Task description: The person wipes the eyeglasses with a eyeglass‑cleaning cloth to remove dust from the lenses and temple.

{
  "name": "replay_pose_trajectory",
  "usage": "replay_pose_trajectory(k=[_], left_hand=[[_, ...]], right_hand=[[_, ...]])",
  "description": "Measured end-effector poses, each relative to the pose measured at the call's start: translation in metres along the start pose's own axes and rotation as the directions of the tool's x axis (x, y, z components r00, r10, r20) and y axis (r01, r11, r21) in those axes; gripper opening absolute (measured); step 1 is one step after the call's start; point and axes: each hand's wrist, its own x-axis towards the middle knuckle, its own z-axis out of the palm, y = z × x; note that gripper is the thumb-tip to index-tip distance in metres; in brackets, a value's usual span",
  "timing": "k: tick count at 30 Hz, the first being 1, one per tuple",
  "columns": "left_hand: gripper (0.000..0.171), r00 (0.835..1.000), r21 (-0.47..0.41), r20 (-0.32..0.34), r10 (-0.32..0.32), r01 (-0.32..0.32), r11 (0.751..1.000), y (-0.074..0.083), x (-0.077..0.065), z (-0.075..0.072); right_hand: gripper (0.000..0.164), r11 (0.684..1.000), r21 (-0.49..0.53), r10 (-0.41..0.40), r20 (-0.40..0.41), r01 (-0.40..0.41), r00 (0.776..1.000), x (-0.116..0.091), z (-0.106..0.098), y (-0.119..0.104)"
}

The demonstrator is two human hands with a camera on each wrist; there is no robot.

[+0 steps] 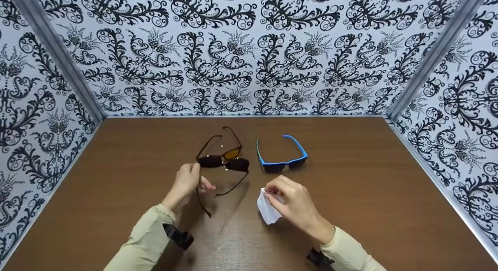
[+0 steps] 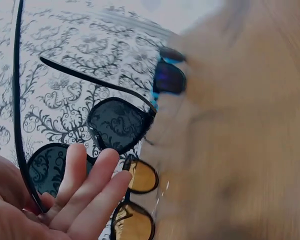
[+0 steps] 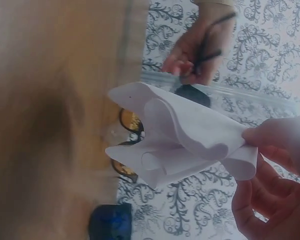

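Head view shows three pairs of glasses and one cloth at the work position, with both hands occupied. The left hand [image 1: 188, 181] pinches the dark sunglasses [image 1: 210, 161] at one end of the frame, near the hinge; the left wrist view shows the other fingers extended, clear of the grip. This pair is held above the table [image 1: 350, 193], both temples unfolded and pointing toward the person. The right hand [image 1: 290, 199] pinches the white cloth [image 1: 268, 210] between thumb and fingers, its loose folds hanging away from the grip. The cloth is apart from the dark sunglasses, and no view shows it against a lens. The amber-lensed glasses [image 1: 232, 154] sit on the table just behind the held pair, partly hidden by it; whether the two touch cannot be told. The blue-framed sunglasses [image 1: 288, 163] rest on the table to the right, temples open toward the back, with neither hand on them. On progress: the work appears to be wiping lenses, with one pair and the cloth in hand. Wiping is not under way at this instant. Whether any lens is already clean cannot be established; the dark pair seemingly remains to be wiped or finished, then set down.
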Motion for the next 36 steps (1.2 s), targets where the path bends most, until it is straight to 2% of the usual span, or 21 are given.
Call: replay_pose_trajectory(k=[2,6,10,13,16,20,24,26,28,32,36], left_hand=[[0.032,0.997,-0.155,0.043,-0.071,0.077,0.985,0.001,0.001,0.002],[0.029,0.975,-0.351,0.117,-0.190,0.219,0.910,0.006,0.002,0.008],[0.025,0.956,-0.431,0.176,-0.236,0.291,0.854,0.010,-0.002,0.018],[0.021,0.944,-0.432,0.225,-0.240,0.317,0.844,0.012,-0.007,0.027],[0.020,0.930,-0.402,0.276,-0.242,0.341,0.850,0.013,-0.012,0.034],[0.019,0.909,-0.347,0.352,-0.224,0.349,0.870,0.012,-0.018,0.039],[0.022,0.895,-0.259,0.421,-0.145,0.272,0.927,0.007,-0.024,0.039],[0.024,0.885,-0.207,0.455,-0.098,0.212,0.955,0.003,-0.028,0.038],[0.026,0.873,-0.163,0.483,-0.069,0.168,0.972,-0.001,-0.032,0.038],[0.029,0.845,-0.121,0.530,-0.065,0.151,0.981,-0.007,-0.037,0.041],[0.027,0.835,-0.107,0.546,-0.062,0.143,0.984,-0.007,-0.040,0.045]], right_hand=[[0.023,1.000,-0.002,0.011,0.023,-0.011,1.000,-0.003,0.004,0.001],[0.019,0.999,-0.027,0.024,0.076,-0.022,0.997,-0.007,0.017,-0.001],[0.016,0.999,-0.038,0.011,0.134,-0.006,0.991,-0.004,0.031,-0.005],[0.013,0.999,-0.041,0.013,0.166,-0.006,0.986,0.004,0.039,-0.008],[0.012,0.999,-0.051,0.019,0.165,-0.010,0.986,0.013,0.043,-0.010],[0.017,0.999,-0.044,0.009,0.110,-0.004,0.994,0.023,0.039,-0.011],[0.021,1.000,-0.019,0.002,0.049,-0.001,0.999,0.029,0.032,-0.011],[0.022,1.000,-0.011,0.008,0.040,-0.008,0.999,0.030,0.030,-0.011],[0.023,1.000,0.002,0.019,0.046,-0.019,0.999,0.031,0.028,-0.012],[0.024,0.999,0.031,0.041,0.063,-0.043,0.997,0.030,0.030,-0.014],[0.024,0.998,0.035,0.055,0.057,-0.057,0.997,0.030,0.036,-0.016]])
